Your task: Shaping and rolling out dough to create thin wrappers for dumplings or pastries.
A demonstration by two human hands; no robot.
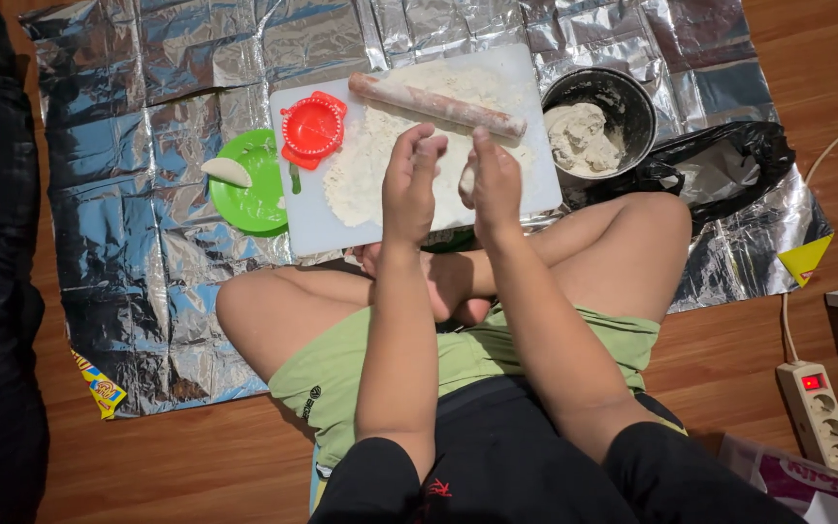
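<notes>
Dough lump (pixel 466 175) pinched between both half-curled hands (pixel 453 180).

I see a reddish-brown wooden plank floor (pixel 196 466) filling the frame, a crinkled silver foil sheet (pixel 109 243) spread across its upper half, and a white power strip (pixel 820 419) lower right.

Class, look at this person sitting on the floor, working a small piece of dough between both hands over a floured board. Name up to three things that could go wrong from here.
1. The rolling pin lies loose near the far edge of the white board; a nudge might roll it off onto the foil sheet.
2. The dough piece, between the left hand and right hand, could drop onto the bare legs.
3. A power strip, its switch lit, lies nearby on the floor; flour could drift there.
</notes>
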